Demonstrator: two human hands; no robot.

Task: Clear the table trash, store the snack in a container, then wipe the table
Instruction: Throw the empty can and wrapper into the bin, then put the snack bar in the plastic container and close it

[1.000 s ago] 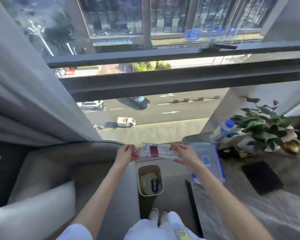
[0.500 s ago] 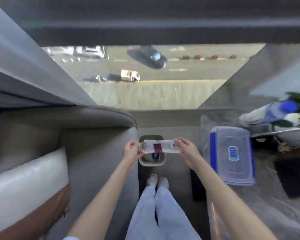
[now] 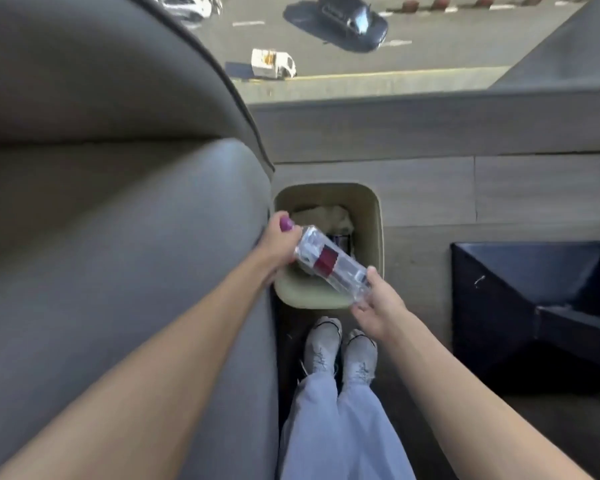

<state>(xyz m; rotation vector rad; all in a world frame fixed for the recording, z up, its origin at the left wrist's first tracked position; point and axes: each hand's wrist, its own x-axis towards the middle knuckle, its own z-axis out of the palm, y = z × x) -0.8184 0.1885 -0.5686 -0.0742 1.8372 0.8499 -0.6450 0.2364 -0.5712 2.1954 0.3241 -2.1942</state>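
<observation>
Head view: left hand (image 3: 278, 245) and right hand (image 3: 378, 303) each grip an end of the wrapper (image 3: 331, 266) over the bin (image 3: 373, 216) at 12 o'clock, so trash-clearing seems underway, storing and wiping left.

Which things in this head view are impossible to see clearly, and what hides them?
- Bin contents: partly covered by the plastic bottle and the left hand.
- Bottle label text: blurred and too small.
- Table top: out of frame; only its dark base shows, cut by the right edge.
- Right hand palm: turned away from the camera.
</observation>
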